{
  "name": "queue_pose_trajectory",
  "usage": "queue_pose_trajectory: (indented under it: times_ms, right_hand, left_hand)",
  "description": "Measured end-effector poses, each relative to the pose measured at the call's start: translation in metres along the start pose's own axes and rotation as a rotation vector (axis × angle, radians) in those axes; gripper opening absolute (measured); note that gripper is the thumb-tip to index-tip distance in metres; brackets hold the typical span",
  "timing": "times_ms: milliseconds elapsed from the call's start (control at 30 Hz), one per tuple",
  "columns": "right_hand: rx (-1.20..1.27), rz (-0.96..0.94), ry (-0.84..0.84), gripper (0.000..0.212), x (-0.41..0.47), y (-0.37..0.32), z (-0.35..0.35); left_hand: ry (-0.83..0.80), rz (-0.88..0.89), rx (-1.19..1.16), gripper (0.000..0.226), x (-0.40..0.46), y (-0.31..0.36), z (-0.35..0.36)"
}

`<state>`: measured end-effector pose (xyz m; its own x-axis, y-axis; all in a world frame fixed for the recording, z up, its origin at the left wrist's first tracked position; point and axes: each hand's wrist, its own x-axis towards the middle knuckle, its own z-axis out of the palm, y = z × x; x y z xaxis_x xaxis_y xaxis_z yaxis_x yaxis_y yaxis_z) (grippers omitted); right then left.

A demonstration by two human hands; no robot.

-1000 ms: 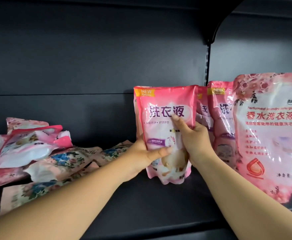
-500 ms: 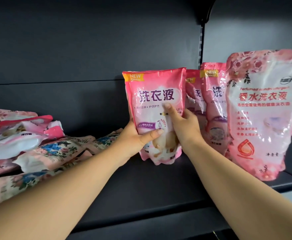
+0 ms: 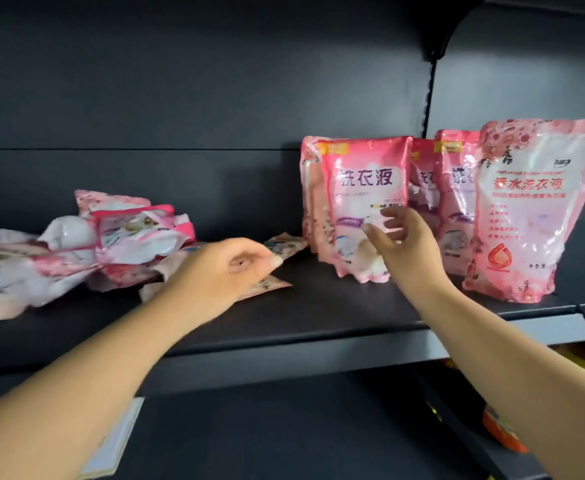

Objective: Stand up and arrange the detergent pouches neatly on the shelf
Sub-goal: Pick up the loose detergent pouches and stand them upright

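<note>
Left hand (image 3: 230,268) reaches low over the flat-lying pouches (image 3: 117,244), fingers loosely curled, blurred, and whether they grip anything is hard to tell. Right hand (image 3: 400,244) hovers with fingers spread just in front of the upright pink pouch (image 3: 365,188), which stands on the shelf (image 3: 318,317) beside the standing row (image 3: 533,202).

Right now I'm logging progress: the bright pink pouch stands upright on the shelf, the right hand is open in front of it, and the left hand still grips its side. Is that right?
Not quite. The head view shows the left hand away from the bright pink pouch, reaching toward the pouches lying flat. The pouch does stand upright on the shelf, with the right hand open in front of it.
</note>
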<state>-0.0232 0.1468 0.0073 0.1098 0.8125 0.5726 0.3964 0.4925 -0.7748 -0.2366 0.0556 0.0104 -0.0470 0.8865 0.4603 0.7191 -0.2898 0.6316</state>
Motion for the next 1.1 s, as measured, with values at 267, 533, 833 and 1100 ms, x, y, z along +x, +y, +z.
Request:
queue_pose_trajectory:
  times_ms: [267,533,833,1100]
  right_hand:
    - [-0.148,-0.042,-0.585,0.054,-0.076,-0.073,0.1]
    - [-0.27,-0.179,-0.727,0.034,-0.095,-0.082,0.113]
    - [-0.311,-0.299,-0.748,0.029,-0.095,-0.072,0.073]
    - [-0.556,-0.33,-0.691,0.032,-0.086,-0.062,0.037]
  left_hand:
    - [0.062,-0.268,0.186,0.034,-0.044,-0.076,-0.066]
    - [-0.06,-0.173,0.075,0.02,-0.055,-0.073,-0.068]
    - [-0.07,0.146,0.339,0.026,-0.051,-0.057,-0.046]
    - [-0.107,0.203,0.628,0.034,-0.047,-0.037,-0.046]
